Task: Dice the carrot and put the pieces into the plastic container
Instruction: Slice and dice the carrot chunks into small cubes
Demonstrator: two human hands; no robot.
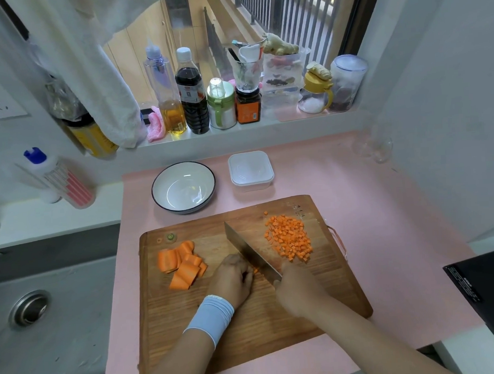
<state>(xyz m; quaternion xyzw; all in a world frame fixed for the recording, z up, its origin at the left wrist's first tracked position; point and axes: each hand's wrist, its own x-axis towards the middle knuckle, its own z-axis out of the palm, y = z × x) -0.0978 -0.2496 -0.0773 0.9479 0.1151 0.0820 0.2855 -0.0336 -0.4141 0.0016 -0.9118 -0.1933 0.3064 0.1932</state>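
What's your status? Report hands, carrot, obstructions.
Right hand grips knife. Left hand pins carrot strips at the blade. Diced pile and uncut slabs on board; container holds no carrot. Path to container clear.

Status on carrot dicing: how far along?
Done: a pile of small orange carrot cubes sits on the right of the wooden cutting board. In hand: the right hand grips the steel cleaver, cutting an orange carrot piece held under the left hand. Left: the thick orange carrot slabs on the board's left are undiced, and the square white plastic container shows no carrot.
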